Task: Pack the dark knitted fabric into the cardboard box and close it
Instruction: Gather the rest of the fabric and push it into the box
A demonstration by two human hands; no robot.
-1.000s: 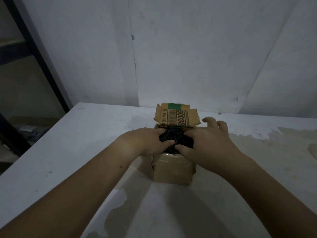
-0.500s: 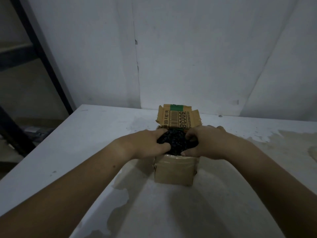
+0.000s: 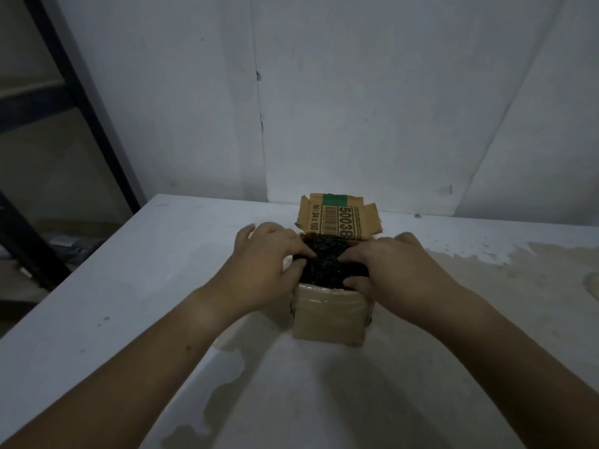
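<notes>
A small cardboard box (image 3: 329, 317) stands on the white table (image 3: 129, 286), its printed rear flap (image 3: 337, 220) upright with a barcode and a green patch. Dark knitted fabric (image 3: 325, 265) bulges out of the box's open top. My left hand (image 3: 264, 264) lies against the fabric's left side, thumb and fingers pressing into it. My right hand (image 3: 392, 273) covers the right side, fingers pushed down onto the fabric and thumb at the box's front rim. The box's side flaps are hidden under my hands.
The table ends at a white wall (image 3: 356, 92) just behind the box. A dark metal rack (image 3: 81, 102) stands off the table's left edge. Stained, peeled patches mark the tabletop (image 3: 518, 286) at the right and near the front.
My left hand has slid out to the fabric's left side with fingers spread wider. My right hand has shifted to press down on the right side. More fabric shows between them.
</notes>
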